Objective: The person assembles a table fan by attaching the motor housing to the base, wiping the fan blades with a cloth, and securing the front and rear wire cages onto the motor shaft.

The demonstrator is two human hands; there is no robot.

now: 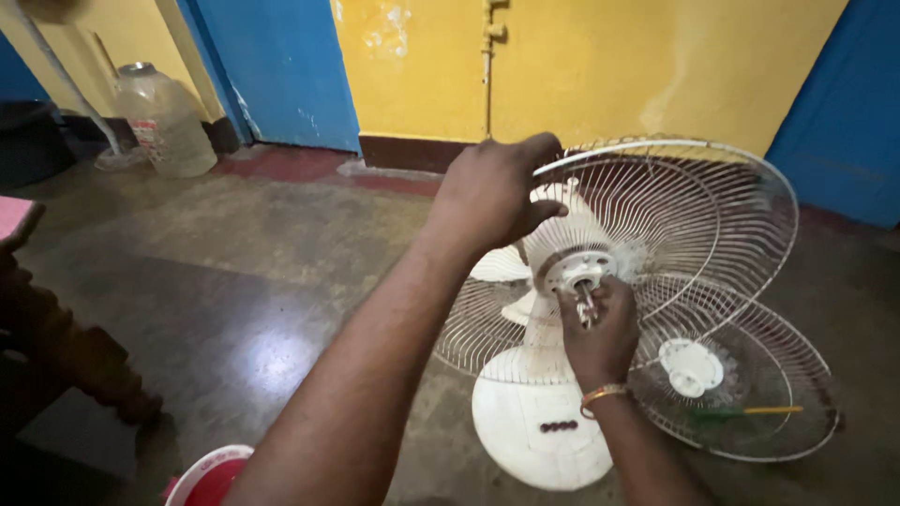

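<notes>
Gripping the top rim of the rear grille (694, 211) with the left hand (492, 192), the person steadies a white table fan (539, 422) that stands on the dark floor (244, 281) in front of a yellow wall (600, 56). The left fingers are curled shut over the wire rim, thumb underneath. The right hand (600, 333), a bracelet at its wrist, is closed around the bare motor shaft (586, 302) that sticks out of the round hub (577, 272) in the middle of the grille; whether it pinches only the shaft or also a small nut there I cannot tell. The front grille (741, 394) lies flat on the floor just right of the base, partly under the rear one, with a green-and-yellow screwdriver (750, 410) resting on it. A clear plastic jar (164, 122) stands well apart by the blue door (281, 66), and a red bowl (211, 478) shows at the lower edge. To do this well, the left hand should hold the grille firmly so the fan head does not swing, while the right works squarely on the shaft's axis, turning with the fingertips rather than levering sideways against the thin wires.
</notes>
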